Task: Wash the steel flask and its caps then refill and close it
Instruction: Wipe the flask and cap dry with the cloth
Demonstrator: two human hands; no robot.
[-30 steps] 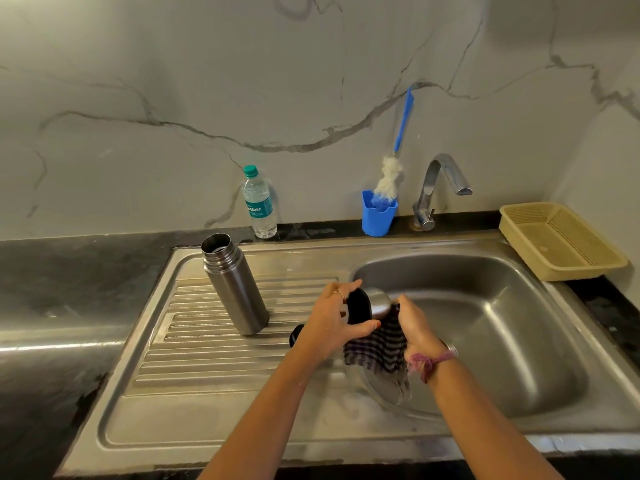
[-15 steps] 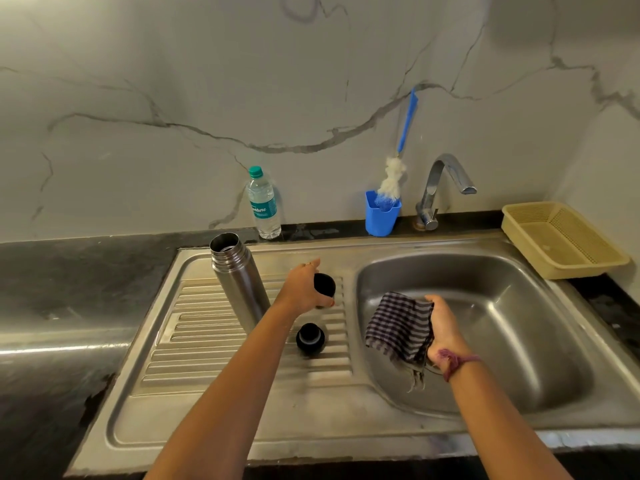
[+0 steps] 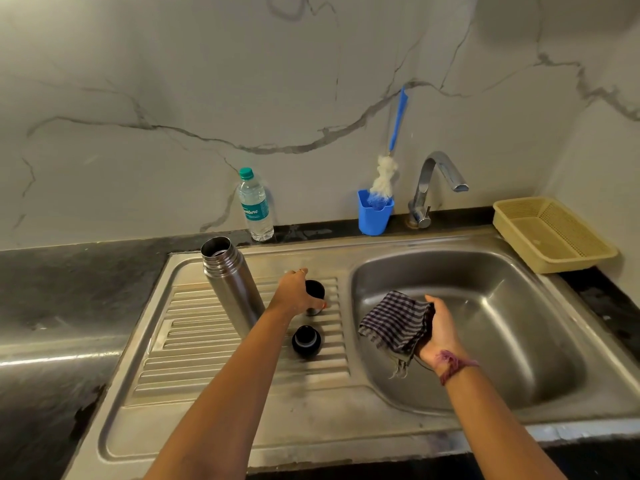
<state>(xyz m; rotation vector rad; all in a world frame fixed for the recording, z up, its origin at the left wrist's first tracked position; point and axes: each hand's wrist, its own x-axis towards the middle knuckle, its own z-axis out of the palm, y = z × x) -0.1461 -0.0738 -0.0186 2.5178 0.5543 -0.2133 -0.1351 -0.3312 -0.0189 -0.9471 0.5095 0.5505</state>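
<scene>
Your left hand [image 3: 294, 292] curls around the cup cap [image 3: 314, 295], which stands mouth up on the drainboard [image 3: 214, 358]. The stopper [image 3: 306, 341] lies just nearer. The flask [image 3: 230, 282] stands open at the left. Your right hand [image 3: 440, 332] grips the cloth [image 3: 391, 323] over the basin [image 3: 519, 323].

Your left hand [image 3: 297, 293] reaches forward, arm extended, fingers curled round cup cap [image 3: 314, 296]. Your right hand [image 3: 440, 332] palm-left, grips checked cloth [image 3: 393, 323], thread band at wrist.
</scene>
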